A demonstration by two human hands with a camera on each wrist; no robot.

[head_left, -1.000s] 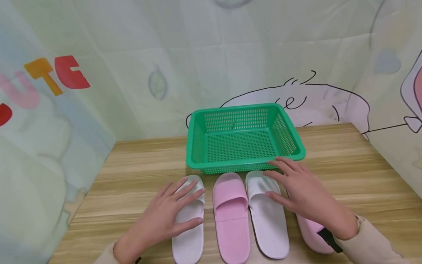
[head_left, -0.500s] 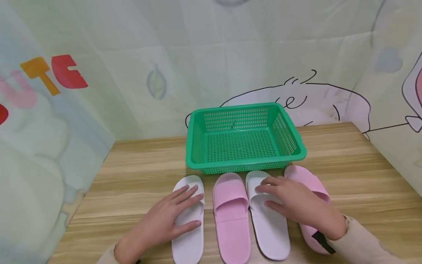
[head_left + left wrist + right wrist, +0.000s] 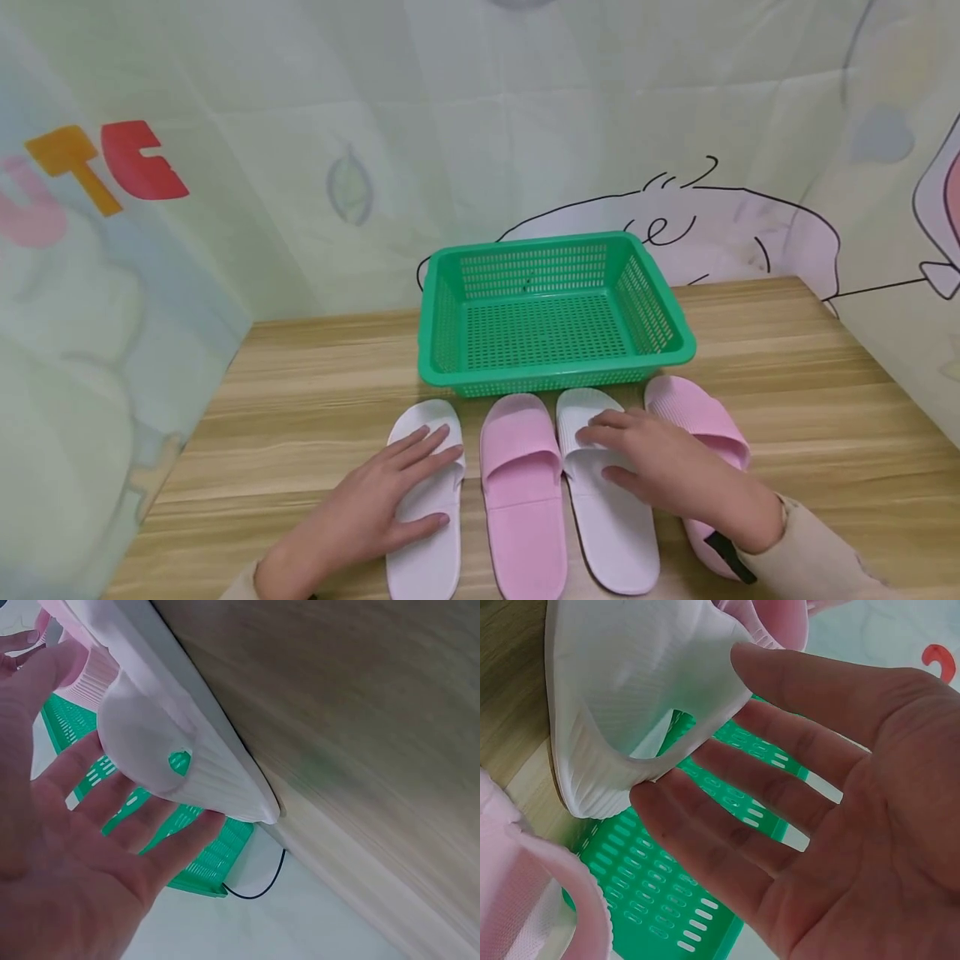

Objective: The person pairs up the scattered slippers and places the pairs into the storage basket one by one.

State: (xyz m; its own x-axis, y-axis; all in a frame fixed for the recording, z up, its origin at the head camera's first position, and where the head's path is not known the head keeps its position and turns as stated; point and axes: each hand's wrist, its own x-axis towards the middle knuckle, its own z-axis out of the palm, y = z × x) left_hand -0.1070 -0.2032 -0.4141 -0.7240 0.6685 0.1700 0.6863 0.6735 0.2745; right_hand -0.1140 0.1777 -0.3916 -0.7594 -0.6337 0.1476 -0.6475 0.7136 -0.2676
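My left hand [image 3: 367, 508] is spread over the left white slipper [image 3: 435, 493]. In the left wrist view its straight fingers lie along that slipper's strap [image 3: 139, 735]. My right hand [image 3: 663, 462] covers part of the other white slipper [image 3: 615, 533], fingers gently bent over the ribbed strap. The right wrist view shows its fingertips and thumb right at the edge of this strap [image 3: 630, 712], not closed round it. Between the white slippers lies a pink slipper [image 3: 525, 517]. A second pink slipper [image 3: 692, 408], slightly turned, is partly hidden under my right hand and wrist.
Just behind the slipper row stands a green plastic basket [image 3: 555, 373] with slotted walls and nothing inside. They share a wood-grain table [image 3: 322, 375]. A printed cloth [image 3: 285, 167] hangs at the back and sides. My right wrist carries a black strap [image 3: 729, 557].
My right hand has come down and left from near the basket's front rim onto the right white slipper. The left hand has lowered slightly over its slipper. No slipper has visibly moved.
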